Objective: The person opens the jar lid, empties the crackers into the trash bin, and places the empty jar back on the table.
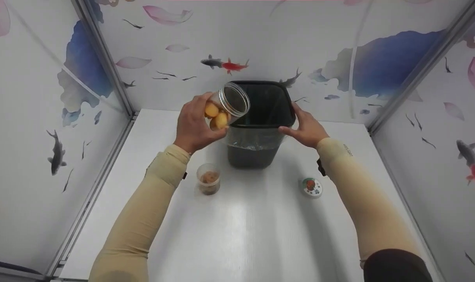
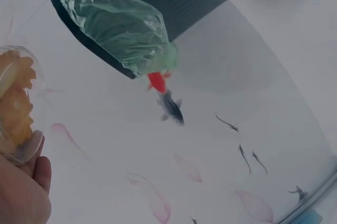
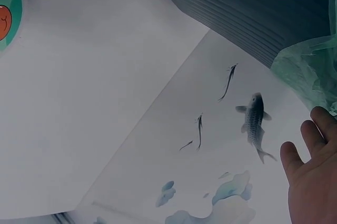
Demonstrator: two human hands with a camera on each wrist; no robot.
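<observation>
My left hand (image 1: 194, 124) grips a clear plastic jar (image 1: 234, 101) with round yellow pieces (image 1: 220, 120) inside. The jar is tilted, its uncovered mouth facing right over the left rim of a black trash bin (image 1: 250, 156). In the left wrist view the yellow pieces (image 2: 16, 103) have scalloped edges, and fingertips show under the jar. A see-through bag (image 1: 255, 139) lines the bin and is folded over its rim. At the bin's front right corner is my right hand (image 1: 307, 127), thumb at the front and fingers along the side. Those fingers look straight and spread in the right wrist view.
A small clear tub (image 1: 208, 179) holding brown bits stands on the white table (image 1: 241, 235), in front of the bin and to its left. A round printed lid (image 1: 311, 188) lies to the right. Printed panels (image 1: 268, 39) enclose the table at the back and both sides.
</observation>
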